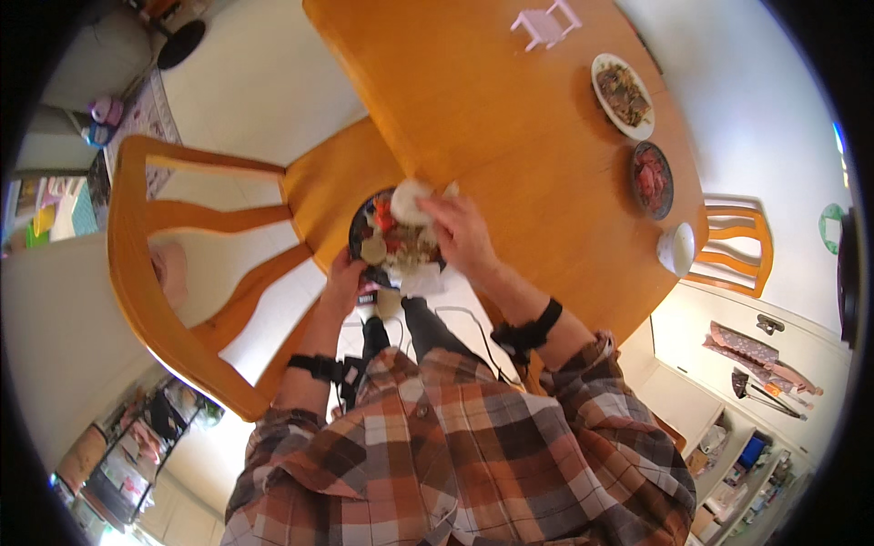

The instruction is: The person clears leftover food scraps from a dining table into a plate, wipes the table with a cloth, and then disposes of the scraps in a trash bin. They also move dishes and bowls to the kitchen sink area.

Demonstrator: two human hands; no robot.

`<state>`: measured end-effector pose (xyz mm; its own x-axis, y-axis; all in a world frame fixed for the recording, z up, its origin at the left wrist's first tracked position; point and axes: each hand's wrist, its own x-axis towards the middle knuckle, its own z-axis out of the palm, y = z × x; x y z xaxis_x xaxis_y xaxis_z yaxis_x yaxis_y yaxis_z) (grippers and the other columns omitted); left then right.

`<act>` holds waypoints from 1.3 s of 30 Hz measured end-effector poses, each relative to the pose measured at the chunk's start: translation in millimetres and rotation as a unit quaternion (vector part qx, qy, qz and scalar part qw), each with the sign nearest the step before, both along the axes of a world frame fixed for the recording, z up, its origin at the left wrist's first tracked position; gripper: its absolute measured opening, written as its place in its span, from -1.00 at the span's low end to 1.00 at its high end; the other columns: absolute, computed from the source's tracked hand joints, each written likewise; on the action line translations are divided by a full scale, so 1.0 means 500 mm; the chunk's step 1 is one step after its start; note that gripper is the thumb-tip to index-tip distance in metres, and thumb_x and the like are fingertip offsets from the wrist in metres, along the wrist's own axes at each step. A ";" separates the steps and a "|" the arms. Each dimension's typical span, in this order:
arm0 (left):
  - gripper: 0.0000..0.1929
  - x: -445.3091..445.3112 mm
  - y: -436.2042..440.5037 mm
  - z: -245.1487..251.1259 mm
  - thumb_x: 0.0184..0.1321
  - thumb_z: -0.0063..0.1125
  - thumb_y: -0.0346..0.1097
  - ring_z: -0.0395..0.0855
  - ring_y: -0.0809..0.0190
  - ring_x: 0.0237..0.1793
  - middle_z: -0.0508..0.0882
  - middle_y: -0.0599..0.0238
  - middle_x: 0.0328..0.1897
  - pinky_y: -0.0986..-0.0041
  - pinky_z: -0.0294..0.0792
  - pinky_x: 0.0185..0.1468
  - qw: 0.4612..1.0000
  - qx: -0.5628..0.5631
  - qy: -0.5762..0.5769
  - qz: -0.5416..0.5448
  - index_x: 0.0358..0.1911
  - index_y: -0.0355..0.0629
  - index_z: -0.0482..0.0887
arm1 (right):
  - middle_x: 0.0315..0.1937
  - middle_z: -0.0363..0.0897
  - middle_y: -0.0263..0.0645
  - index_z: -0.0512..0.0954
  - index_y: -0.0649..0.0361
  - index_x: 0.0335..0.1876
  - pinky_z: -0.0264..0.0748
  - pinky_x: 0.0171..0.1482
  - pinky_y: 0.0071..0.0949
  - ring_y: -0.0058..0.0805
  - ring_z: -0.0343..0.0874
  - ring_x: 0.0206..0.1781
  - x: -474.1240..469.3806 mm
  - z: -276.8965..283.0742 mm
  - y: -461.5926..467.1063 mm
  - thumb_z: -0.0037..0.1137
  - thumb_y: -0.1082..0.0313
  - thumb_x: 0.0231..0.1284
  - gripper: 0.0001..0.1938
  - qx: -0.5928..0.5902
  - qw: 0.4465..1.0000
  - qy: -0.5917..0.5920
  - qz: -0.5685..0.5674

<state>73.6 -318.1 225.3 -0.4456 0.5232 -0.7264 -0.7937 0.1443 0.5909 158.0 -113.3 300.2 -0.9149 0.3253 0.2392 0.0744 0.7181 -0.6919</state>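
My left hand (343, 283) grips the left rim of a dark round plate (356, 235), which is held at the table's near edge. Food scraps (410, 247) lie on the plate, pale and red bits among them, with a crumpled white tissue (421, 280) at its near side. Between the fingers of my right hand (459, 228) is a pale, round, flat thing (410, 202), over the far part of the plate; its kind is not clear. A small pale scrap (450, 189) shows just beyond my right fingers.
On the wooden table (519, 136) stand an oval plate of food (623, 97), a dark dish of reddish food (652, 180), a white bowl (676, 249) and a small pink toy chair (546, 26). A wooden chair (130, 225) is at the left, another (761, 246) beyond the table.
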 end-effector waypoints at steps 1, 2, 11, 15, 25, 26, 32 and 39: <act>-0.63 0.003 0.000 0.000 0.08 -0.17 -0.49 0.57 0.37 -0.33 0.59 0.31 -0.19 0.58 0.44 -0.42 1.000 0.016 -0.003 0.008 0.03 -0.15 0.38 | -0.09 0.47 -0.15 0.48 0.11 -0.01 0.41 -0.05 -0.40 -0.15 0.44 -0.06 0.004 0.010 0.001 -0.05 0.64 -0.06 -0.58 -0.047 0.999 0.009 0.011; -0.62 0.002 -0.002 -0.002 0.08 -0.16 -0.50 0.58 0.36 -0.32 0.58 0.30 -0.17 0.57 0.45 -0.41 1.000 0.019 -0.002 0.011 0.03 -0.14 0.37 | -0.06 0.48 -0.20 0.44 0.14 0.05 0.40 -0.04 -0.49 -0.31 0.46 -0.04 0.014 0.020 0.010 -0.07 0.62 0.03 -0.60 -0.089 0.996 -0.018 -0.013; -0.62 0.008 -0.015 -0.020 0.02 -0.12 -0.52 0.60 0.32 -0.34 0.58 0.26 -0.18 0.56 0.51 -0.45 0.999 0.045 -0.019 0.012 -0.01 -0.24 0.38 | 0.08 0.34 -0.04 0.28 0.35 0.14 0.29 0.11 -0.42 -0.32 0.35 0.12 0.152 -0.029 0.315 -0.20 0.56 0.18 -0.62 0.124 0.919 -0.041 -0.372; -0.63 0.009 -0.012 -0.011 0.05 -0.17 -0.50 0.58 0.33 -0.41 0.59 0.28 -0.24 0.54 0.43 -0.50 1.000 0.029 0.000 0.007 0.00 -0.18 0.39 | 0.08 0.30 0.07 0.30 0.28 0.15 0.24 0.14 -0.40 -0.17 0.29 0.13 0.098 -0.096 0.351 -0.22 0.61 0.09 -0.57 0.243 0.888 -0.082 -0.383; -0.60 -0.009 -0.007 0.003 0.03 -0.16 -0.56 0.58 0.33 -0.34 0.57 0.31 -0.18 0.56 0.45 -0.46 0.999 -0.024 -0.026 0.027 0.01 -0.15 0.38 | -0.06 0.41 -0.07 0.37 0.14 0.09 0.34 -0.01 -0.35 -0.12 0.36 -0.02 -0.139 0.004 0.393 -0.13 0.61 0.03 -0.58 0.002 0.983 0.017 -0.184; -0.60 -0.010 -0.007 0.005 0.04 -0.19 -0.57 0.59 0.29 -0.30 0.56 0.26 -0.16 0.50 0.50 -0.43 0.999 -0.019 -0.024 0.037 0.02 -0.18 0.36 | -0.05 0.40 -0.06 0.37 0.15 0.09 0.34 0.01 -0.33 -0.11 0.36 -0.01 -0.162 -0.002 0.412 -0.11 0.60 0.03 -0.57 0.023 0.979 0.017 -0.203; -0.59 -0.009 -0.006 0.012 0.08 -0.23 -0.53 0.59 0.31 -0.32 0.58 0.22 -0.17 0.55 0.48 -0.43 0.999 0.011 -0.001 0.038 0.07 -0.21 0.33 | 0.01 0.40 -0.07 0.36 0.17 0.10 0.32 0.07 -0.29 -0.08 0.35 0.06 -0.245 -0.057 0.458 -0.09 0.56 0.01 -0.57 0.114 0.971 -0.033 -0.209; -0.59 -0.009 -0.003 0.000 0.06 -0.18 -0.54 0.62 0.27 -0.27 0.57 0.20 -0.14 0.47 0.58 -0.36 0.999 -0.009 -0.025 0.036 0.06 -0.21 0.34 | -0.09 0.48 -0.11 0.46 0.15 -0.03 0.33 0.05 -0.26 -0.09 0.42 0.00 -0.162 -0.032 0.199 -0.09 0.59 -0.04 -0.63 0.074 0.994 0.071 0.026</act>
